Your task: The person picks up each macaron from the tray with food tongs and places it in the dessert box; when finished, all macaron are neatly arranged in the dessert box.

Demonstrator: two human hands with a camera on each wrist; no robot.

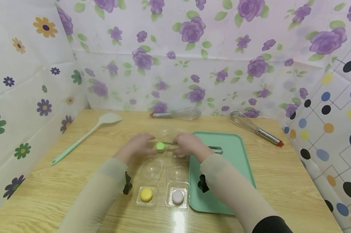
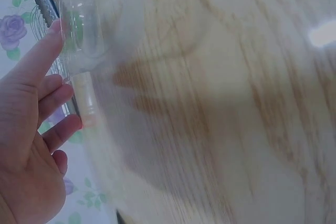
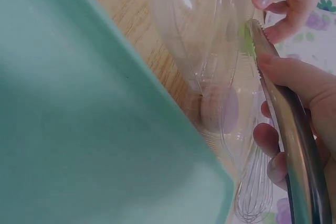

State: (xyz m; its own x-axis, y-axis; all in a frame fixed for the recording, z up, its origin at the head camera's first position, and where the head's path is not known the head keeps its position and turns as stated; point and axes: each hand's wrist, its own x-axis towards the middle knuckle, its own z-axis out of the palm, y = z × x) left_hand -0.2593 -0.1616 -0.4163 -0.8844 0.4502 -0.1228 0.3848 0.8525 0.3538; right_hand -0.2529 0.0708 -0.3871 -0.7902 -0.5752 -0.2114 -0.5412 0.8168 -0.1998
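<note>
My right hand [image 1: 190, 144] grips metal tongs [image 3: 291, 124], their arms pointing left. At the tongs' tips sits a green macaron [image 1: 160, 146]. My left hand [image 1: 138, 147] is on the macaron's other side, thumb and fingers spread apart; in the left wrist view its fingertips are right at the edge of a clear plastic box [image 2: 100, 19]. A pale purple macaron [image 3: 220, 109] sits in a clear box below the right hand, partly covered in the head view. Closer to me, a yellow macaron [image 1: 146, 194] and a lilac macaron [image 1: 178, 197] lie in clear boxes with raised lids.
A green tray [image 1: 222, 197] lies under the right forearm. At the back are a whisk [image 1: 187, 114] with a red-tipped handle and, to the right, another whisk [image 1: 257, 128]. A pale green spatula [image 1: 85, 137] lies on the left of the wooden table [image 1: 38, 200]. Patterned curtains enclose the table.
</note>
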